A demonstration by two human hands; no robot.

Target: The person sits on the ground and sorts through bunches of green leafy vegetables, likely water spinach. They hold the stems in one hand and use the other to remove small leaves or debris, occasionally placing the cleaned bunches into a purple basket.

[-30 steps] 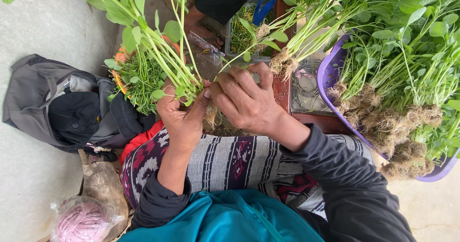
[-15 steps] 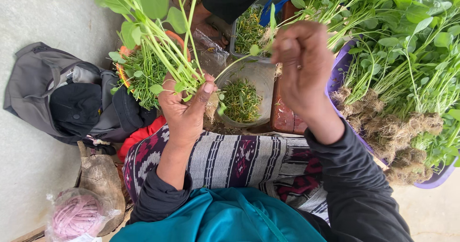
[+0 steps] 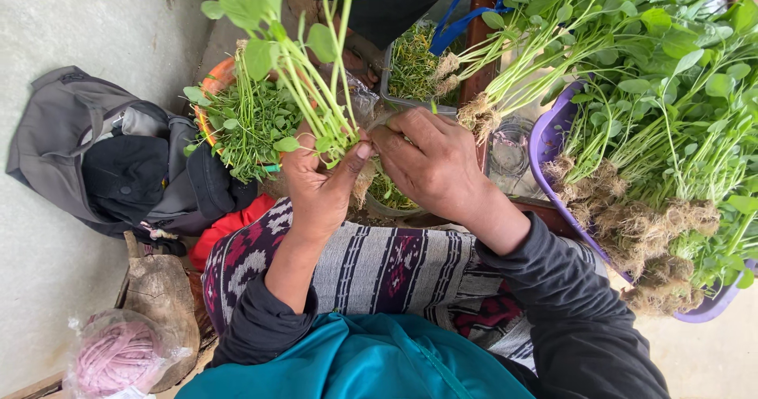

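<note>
Head view, starting nearest the lens: a teal jacket [image 3: 355,363] fills the bottom edge, with a striped woven cloth [image 3: 379,269] over the lap just beyond it. Both forearms in dark sleeves rise from there toward twelve o'clock. The left hand [image 3: 320,182] stands palm toward the camera, fingers and thumb closed around the lower stems of a bunch of leafy greens [image 3: 304,67]. The bunch's long axis runs roughly from six to twelve o'clock, leaning a little toward eleven, leaves at the far end and cut ends down inside the fist. The right hand [image 3: 430,162] comes in from four o'clock, back of the hand up, its fingers curled and pinched together at the base of the bunch, touching the left thumb; what it pinches there is hidden, possibly a stem or a tie. So the greens sit above the left grip, fanning away from it.

At nine o'clock lies a grey backpack [image 3: 103,154], and at seven o'clock a plastic bag of pink string [image 3: 118,355]. Past the hands, an orange basket [image 3: 209,95] of small greens sits at eleven o'clock. At three o'clock a purple tub [image 3: 553,126] holds heaped plants with muddy roots [image 3: 655,233].
</note>
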